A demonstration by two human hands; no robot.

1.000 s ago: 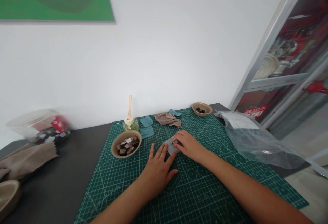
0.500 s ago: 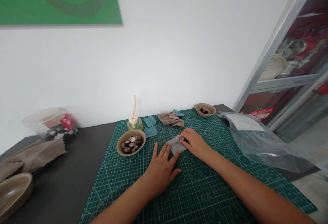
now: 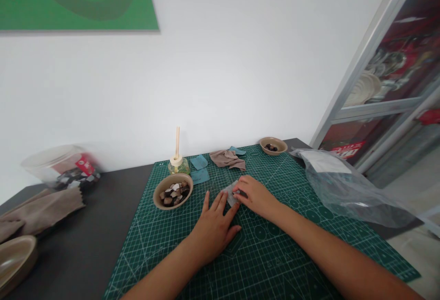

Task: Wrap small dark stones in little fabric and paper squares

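Note:
My left hand [image 3: 213,229] lies flat with fingers spread, its fingertips on the near left edge of a small grey sheet [image 3: 229,193] that looks like sandpaper. Over the sheet's right part, my right hand [image 3: 257,195] pinches a small dark stone [image 3: 242,193], pressed against the surface. The fingers partly cover both the stone and the sheet. Left of my hands stands a beige bowl [image 3: 156,195] of black, brown and white stones. All this rests on a green cutting mat [image 3: 165,245].
Behind are blue sheets [image 3: 200,176], a brown cloth [image 3: 227,159], a reed diffuser [image 3: 178,166] and a second bowl [image 3: 274,152] with a few stones. A plastic bag [image 3: 343,190] lies right. On the left are a clear tub [image 3: 51,162], another cloth [image 3: 51,210] and a bowl [image 3: 25,261].
My right hand has slid left across the grey sheet with the dark stone, covering more of it. My left hand stays in place on the sheet. The view has shifted slightly.

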